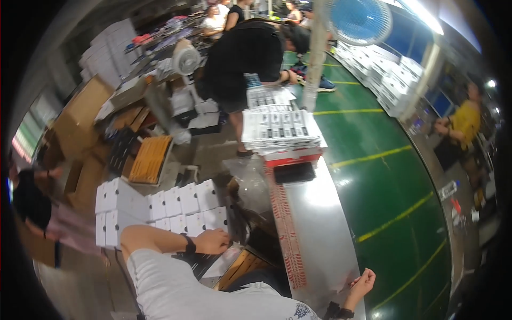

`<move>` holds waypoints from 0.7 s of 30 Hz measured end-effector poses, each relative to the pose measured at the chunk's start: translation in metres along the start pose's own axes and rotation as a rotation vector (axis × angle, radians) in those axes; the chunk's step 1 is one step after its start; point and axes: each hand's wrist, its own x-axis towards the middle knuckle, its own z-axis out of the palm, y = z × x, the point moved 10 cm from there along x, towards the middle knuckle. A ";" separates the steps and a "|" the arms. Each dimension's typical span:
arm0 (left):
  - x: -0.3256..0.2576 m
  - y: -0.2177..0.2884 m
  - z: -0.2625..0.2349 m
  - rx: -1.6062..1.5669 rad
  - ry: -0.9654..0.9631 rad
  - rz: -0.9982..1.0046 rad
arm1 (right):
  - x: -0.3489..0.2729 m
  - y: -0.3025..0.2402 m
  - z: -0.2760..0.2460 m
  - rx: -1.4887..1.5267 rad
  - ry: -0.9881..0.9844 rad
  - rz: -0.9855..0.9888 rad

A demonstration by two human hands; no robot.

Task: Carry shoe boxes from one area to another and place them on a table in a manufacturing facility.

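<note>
We are curving our left hand (212, 241) just beside the stacked white boxes (182, 201); whether it is gripping one, we cannot tell. We are curling our right hand (364, 283) narrowly, contents unclear, near the metal tabletop's (319, 234) edge.

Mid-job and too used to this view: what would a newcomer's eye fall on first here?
Probably the bright, yellow-striped green floor on the right. Next would come the rows of white boxes beside the left hand, and the tall pile of printed sheets ahead, farther along the shiny table. The round blue fan near the top edge also stands out.
</note>
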 end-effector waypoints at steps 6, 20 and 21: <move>0.006 0.021 -0.014 0.068 -0.023 0.092 | -0.026 0.004 -0.008 -0.056 0.050 0.034; 0.007 0.011 -0.013 0.071 0.026 0.044 | -0.028 0.004 -0.002 -0.104 0.044 -0.069; 0.006 0.009 -0.012 0.070 0.029 0.043 | -0.027 0.004 -0.001 -0.113 0.035 -0.072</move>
